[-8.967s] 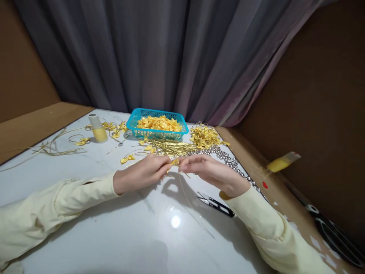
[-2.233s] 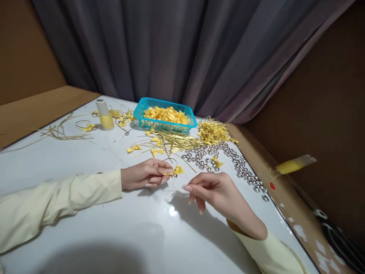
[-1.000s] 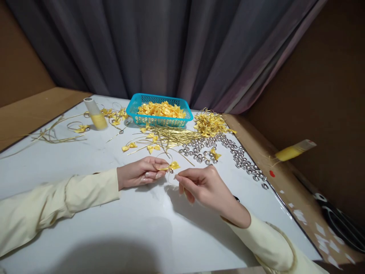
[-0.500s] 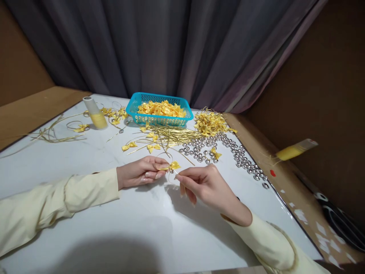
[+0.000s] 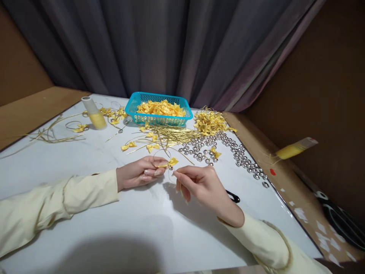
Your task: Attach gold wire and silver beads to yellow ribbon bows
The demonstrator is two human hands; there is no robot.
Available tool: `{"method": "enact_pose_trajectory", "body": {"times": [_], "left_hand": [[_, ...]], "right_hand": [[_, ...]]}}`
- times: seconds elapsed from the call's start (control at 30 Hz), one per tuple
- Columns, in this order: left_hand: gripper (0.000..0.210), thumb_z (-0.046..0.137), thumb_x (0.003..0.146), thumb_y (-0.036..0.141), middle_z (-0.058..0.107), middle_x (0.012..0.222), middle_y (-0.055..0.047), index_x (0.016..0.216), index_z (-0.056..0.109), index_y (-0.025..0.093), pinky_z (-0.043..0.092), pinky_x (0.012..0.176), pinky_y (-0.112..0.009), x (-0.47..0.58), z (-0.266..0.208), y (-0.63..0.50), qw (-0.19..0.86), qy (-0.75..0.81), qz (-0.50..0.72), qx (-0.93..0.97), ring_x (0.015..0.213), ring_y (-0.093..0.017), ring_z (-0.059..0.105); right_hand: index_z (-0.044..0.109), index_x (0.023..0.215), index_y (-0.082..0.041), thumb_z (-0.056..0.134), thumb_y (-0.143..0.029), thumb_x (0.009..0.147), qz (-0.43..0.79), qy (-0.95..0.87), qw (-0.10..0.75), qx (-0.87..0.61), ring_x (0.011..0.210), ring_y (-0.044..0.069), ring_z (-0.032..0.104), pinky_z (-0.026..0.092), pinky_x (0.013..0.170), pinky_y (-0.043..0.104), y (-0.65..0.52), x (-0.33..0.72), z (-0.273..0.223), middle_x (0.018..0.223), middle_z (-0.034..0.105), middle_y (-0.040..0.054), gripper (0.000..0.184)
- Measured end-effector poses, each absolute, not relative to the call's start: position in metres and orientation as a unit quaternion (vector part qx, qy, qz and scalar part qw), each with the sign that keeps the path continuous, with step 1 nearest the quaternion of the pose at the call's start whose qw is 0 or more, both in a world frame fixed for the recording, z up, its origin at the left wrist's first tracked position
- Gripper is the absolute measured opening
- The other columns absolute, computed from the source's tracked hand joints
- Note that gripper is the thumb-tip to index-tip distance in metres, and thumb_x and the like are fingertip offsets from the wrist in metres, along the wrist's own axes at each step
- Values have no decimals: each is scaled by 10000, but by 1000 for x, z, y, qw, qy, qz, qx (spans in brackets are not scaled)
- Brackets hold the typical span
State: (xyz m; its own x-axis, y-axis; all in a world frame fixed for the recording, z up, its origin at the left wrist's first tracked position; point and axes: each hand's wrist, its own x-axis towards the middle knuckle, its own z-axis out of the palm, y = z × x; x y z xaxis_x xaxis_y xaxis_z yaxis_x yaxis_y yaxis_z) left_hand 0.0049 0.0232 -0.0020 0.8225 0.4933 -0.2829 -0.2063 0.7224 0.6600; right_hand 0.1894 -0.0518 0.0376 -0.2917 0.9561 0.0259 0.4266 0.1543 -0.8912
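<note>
Between the fingertips of my left hand [image 5: 142, 172] is a yellow ribbon bow [image 5: 172, 163], pinched by its left side. A thin gold cord loop stands up above the bow, and a small silver bead hangs under its knot. Just right of the bow, thumb and forefinger of my right hand [image 5: 196, 186] are pressed together on a thin thread, hard to make out, that curves below the bead. My other right fingers curl loosely beneath. A black loop handle [image 5: 234, 196] shows on the table beside my right wrist; the rest of it is hidden.
Yellow bows fill a blue basket [image 5: 158, 121]. Before it lie gold cords [image 5: 176, 136]; silver beads [image 5: 248, 163] and a pile of corded bows [image 5: 211, 121] are to the right. Yellow thread spools [image 5: 97, 118] stand or lie at both sides. Large scissors [image 5: 342, 224] rest far right.
My right hand has shifted slightly left and down, uncovering more of the black handle. The left hand has drawn slightly left, and the cord loop above the bow shows more fully.
</note>
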Motion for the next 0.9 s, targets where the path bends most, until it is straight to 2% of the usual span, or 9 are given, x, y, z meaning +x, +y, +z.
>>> {"method": "enact_pose_trajectory", "body": {"times": [0.17, 0.37, 0.53, 0.67, 0.9], "left_hand": [[176, 535, 667, -52, 470, 500, 39, 610, 497, 110, 263, 280, -42, 5, 0, 21, 918, 190, 210, 276, 313, 21, 164], [188, 518, 666, -73, 437, 456, 63, 733, 572, 95, 243, 262, -39, 5, 3, 19, 921, 187, 217, 264, 293, 17, 159], [196, 496, 639, -77, 413, 436, 66, 651, 525, 117, 229, 258, -38, 5, 5, 17, 922, 195, 215, 258, 285, 19, 171], [199, 507, 609, -69, 432, 435, 64, 663, 546, 119, 219, 255, -32, 5, 6, 16, 920, 196, 219, 258, 289, 22, 145], [137, 545, 630, -35, 464, 432, 61, 662, 583, 93, 238, 244, -32, 4, 3, 18, 918, 194, 207, 277, 293, 24, 84]], "right_hand": [[626, 631, -131, 486, -148, 877, 352, -718, 352, -486, 390, 66, 490, 405, 496, 162, -52, 187, 33, 406, 527, -35, 284], [611, 672, -125, 473, -152, 889, 338, -725, 371, -472, 393, 57, 466, 379, 492, 161, -52, 186, 29, 424, 499, -43, 259], [589, 725, -131, 467, -149, 891, 320, -738, 381, -456, 412, 49, 438, 353, 495, 168, -52, 185, 25, 509, 520, -39, 206], [586, 792, -121, 458, -127, 886, 285, -762, 379, -440, 464, 57, 455, 343, 507, 166, -52, 185, 23, 570, 557, -17, 159], [576, 777, -111, 431, -99, 865, 198, -813, 352, -419, 457, 69, 419, 321, 498, 181, -51, 189, 28, 550, 500, -20, 169]]}}
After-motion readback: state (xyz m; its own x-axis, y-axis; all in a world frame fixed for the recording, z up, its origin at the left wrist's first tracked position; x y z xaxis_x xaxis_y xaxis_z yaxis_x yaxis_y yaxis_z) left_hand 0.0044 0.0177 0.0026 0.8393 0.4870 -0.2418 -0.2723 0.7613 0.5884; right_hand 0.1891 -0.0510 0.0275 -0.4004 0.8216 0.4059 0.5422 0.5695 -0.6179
